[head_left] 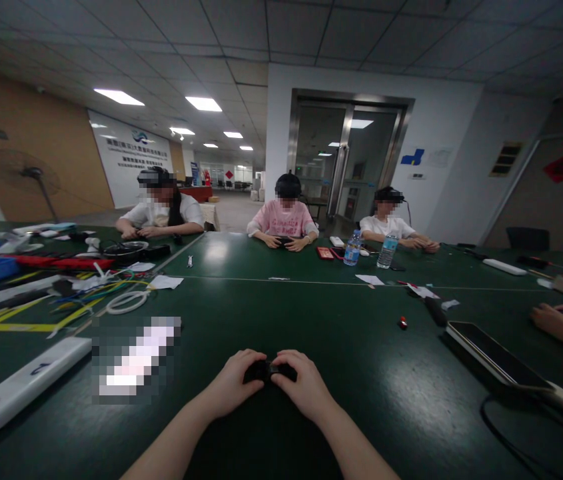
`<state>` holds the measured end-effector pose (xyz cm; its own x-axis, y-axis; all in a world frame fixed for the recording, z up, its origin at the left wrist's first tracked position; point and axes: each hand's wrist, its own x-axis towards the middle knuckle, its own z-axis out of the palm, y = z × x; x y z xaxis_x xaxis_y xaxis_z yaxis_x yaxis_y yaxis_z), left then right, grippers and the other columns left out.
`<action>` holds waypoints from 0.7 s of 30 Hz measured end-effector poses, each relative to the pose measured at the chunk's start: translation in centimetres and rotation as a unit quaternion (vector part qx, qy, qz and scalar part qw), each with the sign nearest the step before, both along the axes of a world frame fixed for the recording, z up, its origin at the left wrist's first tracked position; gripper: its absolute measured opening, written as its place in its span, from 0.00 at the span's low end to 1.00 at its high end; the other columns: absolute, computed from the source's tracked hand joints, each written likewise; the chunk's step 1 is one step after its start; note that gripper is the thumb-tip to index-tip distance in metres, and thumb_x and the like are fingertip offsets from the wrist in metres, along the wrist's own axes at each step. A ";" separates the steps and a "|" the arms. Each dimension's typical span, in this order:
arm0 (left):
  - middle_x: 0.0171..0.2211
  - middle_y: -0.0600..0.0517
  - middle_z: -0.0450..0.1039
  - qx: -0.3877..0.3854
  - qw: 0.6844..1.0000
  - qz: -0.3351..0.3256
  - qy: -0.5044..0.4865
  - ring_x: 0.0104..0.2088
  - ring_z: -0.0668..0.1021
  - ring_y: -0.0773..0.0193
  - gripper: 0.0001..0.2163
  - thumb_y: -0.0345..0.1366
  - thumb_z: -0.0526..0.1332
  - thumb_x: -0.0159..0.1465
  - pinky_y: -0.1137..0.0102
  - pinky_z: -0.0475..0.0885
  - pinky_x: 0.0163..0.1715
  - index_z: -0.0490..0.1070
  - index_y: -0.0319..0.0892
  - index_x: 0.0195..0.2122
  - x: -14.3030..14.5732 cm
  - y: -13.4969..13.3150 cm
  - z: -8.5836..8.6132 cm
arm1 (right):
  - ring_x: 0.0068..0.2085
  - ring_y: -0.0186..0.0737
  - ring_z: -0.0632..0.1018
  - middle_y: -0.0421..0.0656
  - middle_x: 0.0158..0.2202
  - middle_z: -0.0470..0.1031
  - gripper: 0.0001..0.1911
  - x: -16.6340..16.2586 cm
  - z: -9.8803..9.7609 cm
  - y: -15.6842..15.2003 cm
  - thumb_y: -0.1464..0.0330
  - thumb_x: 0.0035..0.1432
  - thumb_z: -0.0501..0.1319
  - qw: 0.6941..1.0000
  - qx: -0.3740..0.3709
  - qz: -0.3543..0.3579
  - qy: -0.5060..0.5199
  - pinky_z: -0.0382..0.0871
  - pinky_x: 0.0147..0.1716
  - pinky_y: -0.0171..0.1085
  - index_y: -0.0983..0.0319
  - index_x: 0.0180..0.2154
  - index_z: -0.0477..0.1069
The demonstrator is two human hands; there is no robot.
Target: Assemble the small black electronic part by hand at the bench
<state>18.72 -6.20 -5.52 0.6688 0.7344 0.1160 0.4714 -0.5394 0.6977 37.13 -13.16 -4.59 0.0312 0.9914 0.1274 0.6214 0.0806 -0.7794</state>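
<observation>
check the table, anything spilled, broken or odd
Nothing spilled or broken. The left hand and right hand grip a small black object; loose wires lie tangled at the far left of the table.

Left hand (232, 385) and right hand (302, 385) together grip a black object (268, 370), possibly plastic.

dim room | ceiling panels (118, 97) glare | table (361, 347) sheen | edges warped, corners dark

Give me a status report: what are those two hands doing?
Left hand and right hand both closed on small black object. Held low over green table. Small red item lies apart, beyond.
</observation>
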 end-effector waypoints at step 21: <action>0.50 0.48 0.68 -0.023 1.000 0.004 0.008 0.51 0.69 0.56 0.23 0.34 0.60 0.55 0.61 0.61 0.53 0.63 0.45 0.53 -0.2 -0.1 0.4 | 0.47 0.44 0.73 0.43 0.43 0.73 0.16 2.7 0.6 0.1 0.63 0.53 0.57 0.973 0.082 -0.123 0.180 0.66 0.48 0.44 0.59 0.44 0.68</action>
<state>18.54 -6.33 -5.13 0.6640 0.7444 0.0711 0.4867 -0.5024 0.7146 39.82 -13.07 -4.00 0.3360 0.9157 0.2205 0.3277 0.1058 -0.9388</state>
